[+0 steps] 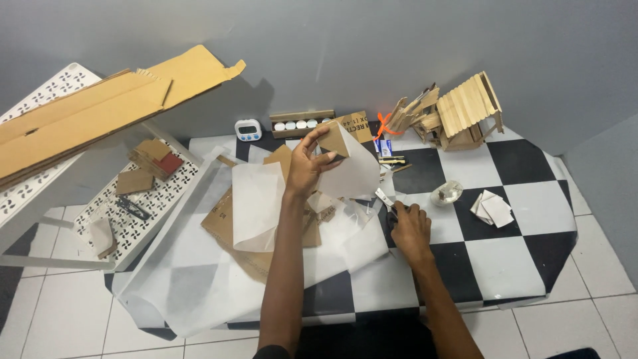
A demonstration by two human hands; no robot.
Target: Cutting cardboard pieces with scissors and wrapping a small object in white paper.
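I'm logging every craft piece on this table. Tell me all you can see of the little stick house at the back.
The stick house looks built from pale wooden craft sticks. Its pitched roof is a row of flat sticks laid side by side, over a small boxy body with an open front. It stands upright at the far edge of the checkered table, near the grey wall, with loose stick pieces stacked against its left side. Neither hand touches it.

Checkered tabletop (pixel 525 259) bearing a stick-built model house (pixel 462 113), a small white timer (pixel 248 129), a tray of white caps (pixel 301 123), a crumpled foil cup (pixel 446 193) and folded paper scraps (pixel 493 208); flattened cardboard box (pixel 86 116) on the perforated white shelf (pixel 50 90) at left.
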